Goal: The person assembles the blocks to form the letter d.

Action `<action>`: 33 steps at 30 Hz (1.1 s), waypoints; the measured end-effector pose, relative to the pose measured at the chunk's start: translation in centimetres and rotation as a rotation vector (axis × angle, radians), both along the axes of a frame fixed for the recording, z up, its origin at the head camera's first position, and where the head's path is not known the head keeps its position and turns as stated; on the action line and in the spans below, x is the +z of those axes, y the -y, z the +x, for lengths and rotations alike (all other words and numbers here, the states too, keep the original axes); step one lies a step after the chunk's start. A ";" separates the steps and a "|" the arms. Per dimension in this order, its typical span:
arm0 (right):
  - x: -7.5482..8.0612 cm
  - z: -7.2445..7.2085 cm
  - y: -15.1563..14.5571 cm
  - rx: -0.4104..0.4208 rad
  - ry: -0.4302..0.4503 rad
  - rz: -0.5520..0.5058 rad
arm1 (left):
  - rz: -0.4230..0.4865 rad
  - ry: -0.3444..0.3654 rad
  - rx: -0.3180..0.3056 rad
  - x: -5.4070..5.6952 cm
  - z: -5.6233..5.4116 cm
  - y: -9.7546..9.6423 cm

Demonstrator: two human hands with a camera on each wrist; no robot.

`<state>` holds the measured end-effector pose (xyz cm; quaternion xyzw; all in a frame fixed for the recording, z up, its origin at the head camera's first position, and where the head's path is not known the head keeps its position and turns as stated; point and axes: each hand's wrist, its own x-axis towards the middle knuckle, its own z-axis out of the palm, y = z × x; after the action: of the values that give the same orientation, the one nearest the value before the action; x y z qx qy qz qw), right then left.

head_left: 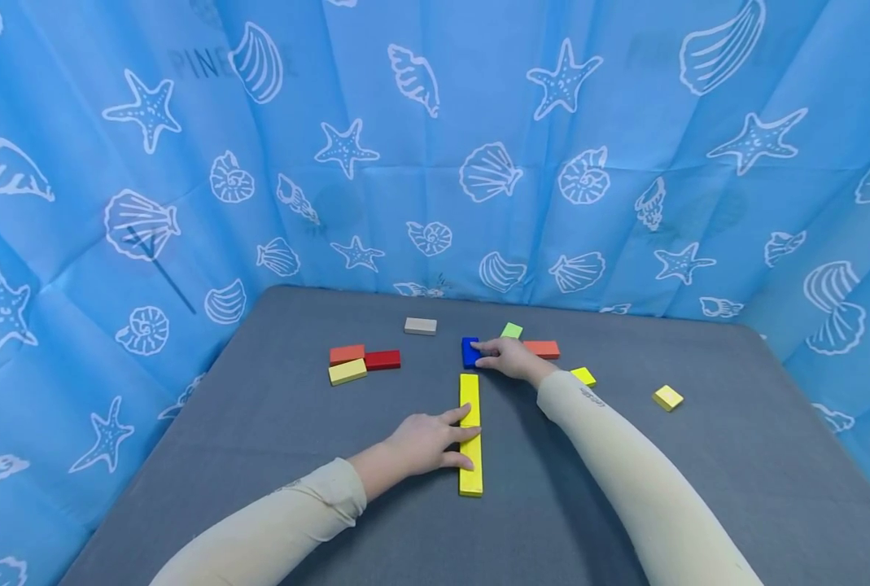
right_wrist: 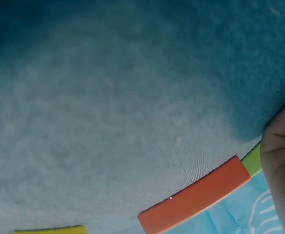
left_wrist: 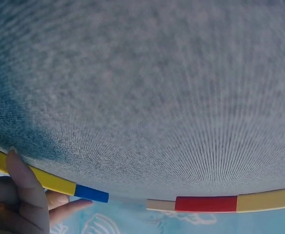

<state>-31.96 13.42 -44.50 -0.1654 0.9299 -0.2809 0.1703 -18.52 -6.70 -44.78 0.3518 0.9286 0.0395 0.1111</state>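
Observation:
Two yellow blocks (head_left: 469, 389) lie end to end in a line running away from me on the grey table. My left hand (head_left: 423, 443) reaches in from the left, its fingers spread and fairly straight, the fingertips resting on the yellow blocks around the seam. Beyond their far end is a blue block (head_left: 468, 353), a small gap from them in the head view. My right hand (head_left: 511, 358) pinches the blue block at its right side with thumb and forefinger. The right wrist view catches only part of that hand (right_wrist: 281, 161); the blue block is out of its sight.
Left of the row, an orange block (head_left: 347, 354), a red block (head_left: 382, 360) and a pale yellow block (head_left: 347, 372) lie together. A light wooden block (head_left: 421, 326) sits farther back. Around the right arm are green (head_left: 511, 330), orange (head_left: 543, 349) and small yellow blocks (head_left: 668, 398).

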 end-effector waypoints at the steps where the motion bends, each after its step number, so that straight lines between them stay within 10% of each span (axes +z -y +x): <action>1: 0.0 0.0 0.0 -0.005 0.003 -0.009 | 0.002 0.001 0.000 0.0 0.0 0.0; 33: 0.1 1.2 0.9 -0.128 0.070 -0.078 | 0.010 0.023 -0.006 0.1 0.0 0.0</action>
<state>-30.73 12.53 -44.36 -0.1023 0.9204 -0.3327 0.1779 -18.53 -6.66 -44.69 0.3549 0.9259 0.0480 0.1202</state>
